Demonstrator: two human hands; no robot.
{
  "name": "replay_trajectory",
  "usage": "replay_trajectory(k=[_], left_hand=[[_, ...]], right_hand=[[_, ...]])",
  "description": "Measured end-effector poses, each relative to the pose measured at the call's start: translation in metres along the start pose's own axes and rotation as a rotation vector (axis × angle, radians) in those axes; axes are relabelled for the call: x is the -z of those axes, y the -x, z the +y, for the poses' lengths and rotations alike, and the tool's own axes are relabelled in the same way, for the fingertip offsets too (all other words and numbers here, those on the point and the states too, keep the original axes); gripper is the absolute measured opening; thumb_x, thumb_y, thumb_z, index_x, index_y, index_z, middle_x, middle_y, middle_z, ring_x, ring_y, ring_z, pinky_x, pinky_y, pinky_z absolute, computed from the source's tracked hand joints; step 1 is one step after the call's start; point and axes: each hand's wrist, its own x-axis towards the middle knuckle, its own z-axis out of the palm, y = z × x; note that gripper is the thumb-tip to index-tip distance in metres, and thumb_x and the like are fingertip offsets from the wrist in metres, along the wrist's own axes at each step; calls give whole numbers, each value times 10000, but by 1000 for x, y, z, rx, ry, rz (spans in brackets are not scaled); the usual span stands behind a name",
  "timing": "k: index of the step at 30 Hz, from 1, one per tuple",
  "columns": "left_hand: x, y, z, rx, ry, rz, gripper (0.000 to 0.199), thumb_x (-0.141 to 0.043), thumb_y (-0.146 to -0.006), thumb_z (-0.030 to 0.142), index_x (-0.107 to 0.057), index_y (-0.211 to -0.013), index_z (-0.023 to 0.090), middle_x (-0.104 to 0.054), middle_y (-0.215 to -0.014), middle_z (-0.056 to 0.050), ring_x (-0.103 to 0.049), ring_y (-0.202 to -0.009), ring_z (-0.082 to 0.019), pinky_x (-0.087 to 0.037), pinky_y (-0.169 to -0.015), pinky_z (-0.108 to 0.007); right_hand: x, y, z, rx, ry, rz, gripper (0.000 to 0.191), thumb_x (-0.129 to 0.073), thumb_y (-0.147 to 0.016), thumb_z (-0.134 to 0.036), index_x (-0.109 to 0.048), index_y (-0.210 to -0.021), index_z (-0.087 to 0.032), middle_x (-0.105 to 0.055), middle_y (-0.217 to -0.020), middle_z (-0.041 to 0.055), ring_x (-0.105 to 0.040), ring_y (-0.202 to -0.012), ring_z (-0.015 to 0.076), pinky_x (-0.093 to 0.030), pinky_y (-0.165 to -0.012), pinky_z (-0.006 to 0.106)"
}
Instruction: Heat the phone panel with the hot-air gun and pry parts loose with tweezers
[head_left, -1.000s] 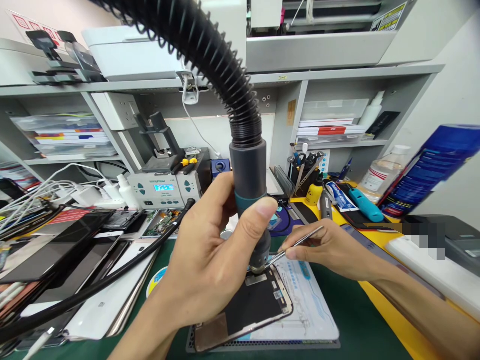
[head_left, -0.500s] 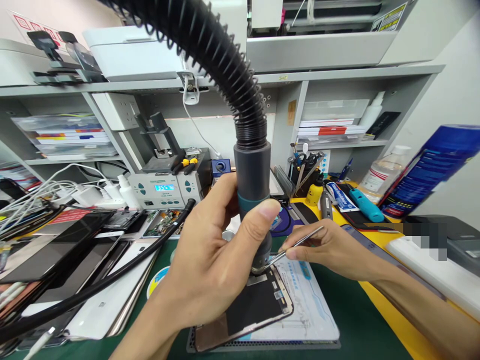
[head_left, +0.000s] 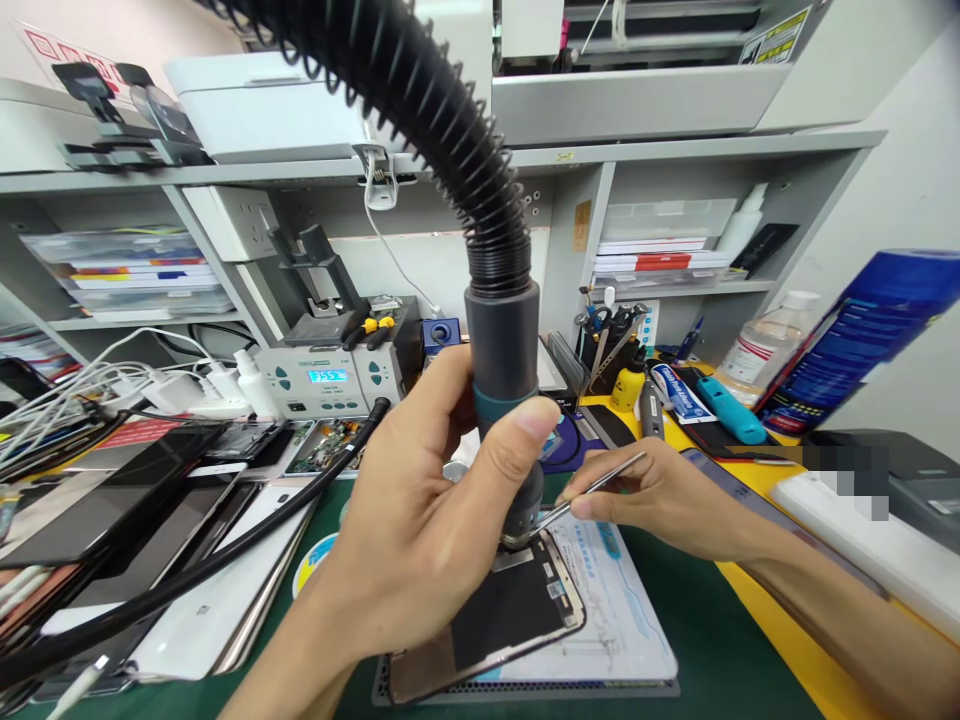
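Observation:
My left hand (head_left: 427, 510) is wrapped round the dark grey hot-air gun (head_left: 504, 340), which stands upright with its ribbed, spring-wrapped hose curving up and left. Its metal nozzle (head_left: 517, 540) points down over the top edge of a phone screen (head_left: 517, 600) lying with its black inner side up. In a pinch of thumb and fingers, my right hand (head_left: 637, 500) holds slim metal tweezers (head_left: 600, 482), slanting down to the left. Their tip reaches the screen's edge beside the nozzle and is partly hidden. Beneath the screen lies a white printed pad (head_left: 622, 620).
At the back left, a hot-air station (head_left: 330, 375) shows a lit blue display. Several phones (head_left: 202, 590) are stacked at left, with a black hose (head_left: 247, 545) across them. A tool holder (head_left: 611, 340), yellow bottle (head_left: 628, 385) and blue can (head_left: 855, 340) stand at right.

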Motion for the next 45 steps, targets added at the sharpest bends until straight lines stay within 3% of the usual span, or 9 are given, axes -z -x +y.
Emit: replay_trajectory(k=[32, 41, 45], left_hand=[[0, -1, 2, -1, -10, -38, 236, -586, -1009, 394, -613, -1243, 395, -659, -935, 51, -607, -782, -125, -520, -693, -288], [6, -4, 4, 12, 16, 23, 266, -596, -1002, 404, -615, -1265, 369, -685, -986, 23, -658, -879, -157, -571, -706, -293], [14, -15, 9, -59, 20, 123, 252, -631, -977, 413, -672, -1188, 283, -697, -917, -7, -690, -834, -175, -612, -671, -295]], right_hand=[[0, -2, 0, -2, -5, 3, 182, -823, -835, -409, -852, -893, -239, -780, -867, 32, -608, -756, 194, -444, -653, 320], [-1, -1, -4, -15, 14, -1, 230, -806, -842, -451, -851, -882, -229, -774, -859, 48, -627, -735, 205, -473, -640, 331], [-1, 1, -6, -18, 32, -5, 254, -799, -838, -481, -853, -877, -236, -780, -872, 56, -647, -741, 219, -500, -644, 340]])
